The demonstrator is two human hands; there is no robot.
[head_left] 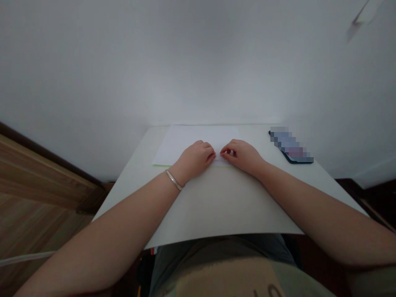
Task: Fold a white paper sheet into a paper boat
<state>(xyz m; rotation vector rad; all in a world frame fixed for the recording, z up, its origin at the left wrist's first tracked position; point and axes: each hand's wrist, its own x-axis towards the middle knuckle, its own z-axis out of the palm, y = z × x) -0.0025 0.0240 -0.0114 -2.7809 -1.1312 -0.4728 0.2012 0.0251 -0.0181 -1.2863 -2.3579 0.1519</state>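
A white sheet of paper [177, 142] lies flat on the white table, with a thin green edge showing along its near side. Over the front part of the sheet is my left hand [198, 159], its fingers curled and pressed together, a silver bangle on the wrist. Just to its right, my right hand [243, 154] has thumb and forefinger brought together in a pinch. A small gap separates the two sets of fingertips. Whatever the fingertips hold, if anything, is too small to make out.
A phone [291, 146], its screen blurred out, rests on the right side of the white table [229, 206]. A pale wall [198, 74] rises directly behind the table. Wooden furniture [40, 173] stands at the left, and a white cable [26, 258] runs below it.
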